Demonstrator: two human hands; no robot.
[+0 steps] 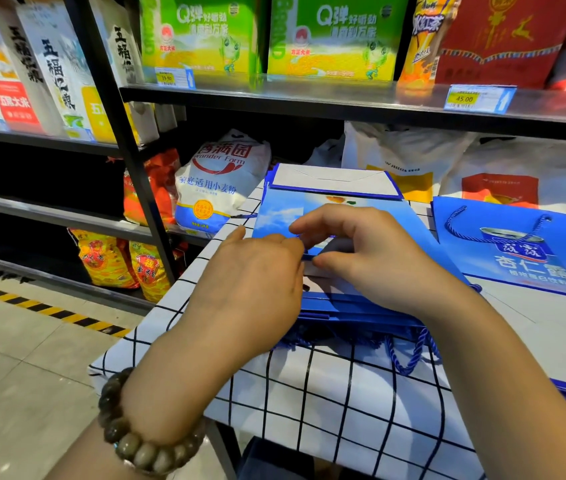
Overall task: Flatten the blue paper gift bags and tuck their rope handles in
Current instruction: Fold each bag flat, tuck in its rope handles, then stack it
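Desk: desk under white cloth with dark grid lines point(309, 393); reference for all entries.
Middle bag: blue paper gift bag with sky print point(274, 216), flattened at desk centre, white base panel folded up toward desk's far side.
Left hand point(253, 271): palm down on middle bag; fingers bent, tips hidden against right hand; hold not determinable.
Right hand point(371, 258): fingers curled, forefinger arched over thumb, nipping a folded edge of middle bag.
Rope handle: blue twisted rope handle point(413, 355), looped at desk's near side, untucked.
Second bag: blue printed paper gift bag point(524, 258), flat at desk's right side, blue cord point(447, 225) exposed on top.
Bracelet: brown bead bracelet point(136, 438), on left wrist, off desk's near-left corner.
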